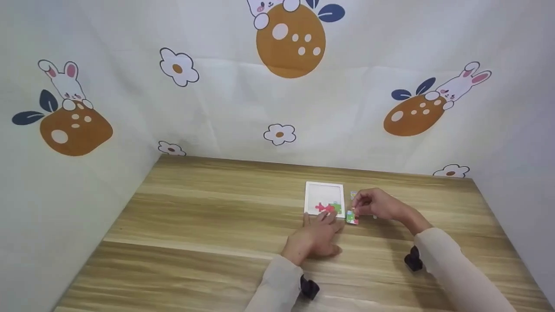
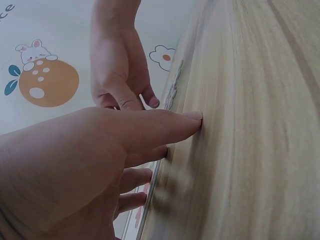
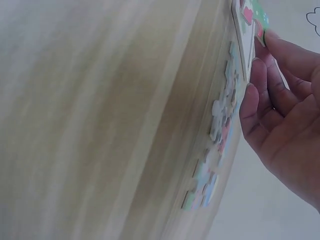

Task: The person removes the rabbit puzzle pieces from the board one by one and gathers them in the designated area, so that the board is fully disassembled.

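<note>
A white-framed puzzle tray (image 1: 307,195) lies on the table with a red puzzle piece (image 1: 321,207) and a green one (image 1: 337,206) along its near side. My left hand (image 1: 315,236) rests at the tray's near edge, fingers extended over the rim and thumb out to the side. Just right of the tray, my right hand (image 1: 378,204) pinches a green puzzle piece (image 3: 260,14) with a red patch between thumb and fingertip, holding it tilted. In the right wrist view the remaining fingers curl loosely below it.
Several loose puzzle pieces (image 3: 220,115) lie on the wooden table (image 1: 195,216) right of the tray, mostly covered by my right hand in the head view. A patterned cloth (image 1: 225,95) rises behind the table and at both sides.
</note>
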### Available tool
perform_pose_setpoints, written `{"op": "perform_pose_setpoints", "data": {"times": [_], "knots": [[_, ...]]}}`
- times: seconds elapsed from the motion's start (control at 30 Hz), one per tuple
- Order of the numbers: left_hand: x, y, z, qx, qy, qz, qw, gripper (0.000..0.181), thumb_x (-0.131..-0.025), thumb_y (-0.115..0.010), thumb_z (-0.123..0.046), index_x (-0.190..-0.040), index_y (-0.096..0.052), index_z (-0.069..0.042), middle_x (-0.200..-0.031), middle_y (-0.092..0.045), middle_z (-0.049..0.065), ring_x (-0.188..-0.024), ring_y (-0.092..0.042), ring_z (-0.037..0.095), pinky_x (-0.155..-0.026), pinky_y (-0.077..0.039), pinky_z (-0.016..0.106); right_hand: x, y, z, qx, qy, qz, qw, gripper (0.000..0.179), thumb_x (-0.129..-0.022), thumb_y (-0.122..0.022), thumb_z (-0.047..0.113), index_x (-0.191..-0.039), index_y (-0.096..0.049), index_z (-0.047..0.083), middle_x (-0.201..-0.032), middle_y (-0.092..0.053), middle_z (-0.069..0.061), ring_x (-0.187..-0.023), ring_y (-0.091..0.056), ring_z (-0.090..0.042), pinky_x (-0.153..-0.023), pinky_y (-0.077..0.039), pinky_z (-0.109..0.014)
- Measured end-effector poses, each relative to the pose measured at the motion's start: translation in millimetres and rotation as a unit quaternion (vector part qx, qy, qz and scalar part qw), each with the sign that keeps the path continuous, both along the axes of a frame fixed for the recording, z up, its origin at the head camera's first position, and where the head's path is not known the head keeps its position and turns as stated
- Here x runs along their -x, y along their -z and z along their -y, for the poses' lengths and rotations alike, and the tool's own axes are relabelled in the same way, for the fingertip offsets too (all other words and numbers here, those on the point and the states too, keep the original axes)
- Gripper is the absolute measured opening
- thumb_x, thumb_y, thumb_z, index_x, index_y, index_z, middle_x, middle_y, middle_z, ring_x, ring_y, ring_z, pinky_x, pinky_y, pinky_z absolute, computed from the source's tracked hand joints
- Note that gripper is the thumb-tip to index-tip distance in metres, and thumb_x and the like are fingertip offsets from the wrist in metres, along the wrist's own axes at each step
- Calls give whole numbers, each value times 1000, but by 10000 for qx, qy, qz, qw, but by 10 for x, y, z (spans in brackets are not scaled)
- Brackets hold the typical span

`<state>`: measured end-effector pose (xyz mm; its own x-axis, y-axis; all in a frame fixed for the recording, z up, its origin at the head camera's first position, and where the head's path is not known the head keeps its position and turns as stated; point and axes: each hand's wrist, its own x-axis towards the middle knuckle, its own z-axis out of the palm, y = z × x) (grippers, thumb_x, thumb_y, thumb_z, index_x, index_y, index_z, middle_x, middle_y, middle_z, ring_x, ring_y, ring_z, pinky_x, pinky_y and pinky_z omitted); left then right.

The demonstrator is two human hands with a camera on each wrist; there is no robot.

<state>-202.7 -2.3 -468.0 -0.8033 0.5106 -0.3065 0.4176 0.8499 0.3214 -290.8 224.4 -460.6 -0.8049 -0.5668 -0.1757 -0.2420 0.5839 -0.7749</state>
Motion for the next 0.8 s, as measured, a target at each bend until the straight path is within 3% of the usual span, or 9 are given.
{"op": "perform_pose_setpoints", "data": {"times": [0.4,0.8], "knots": [[-18,-48,18,13,23,-2,10000,69,-94,-64,-44,-156,-37,-29,-169,-18,-1,-158,-14,23,-123,-13,65,-120,52,-182,30,-161,-79,9998,12,-92,-70,6,-99,-66,-3,-101,-67,-17,-84,-58,-10,-75,-50,-16],[6,-16,8,-44,-26,93,9999,69,-94,-64,-43,-156,-37,-29,-170,-17,-1,-158,-13,23,-124,-12,64,-224,118,-129,-127,199,-551,9982,15,-86,-77,6,-96,-69,-1,-97,-71,-13,-83,-61,-7,-72,-51,-15]]}}
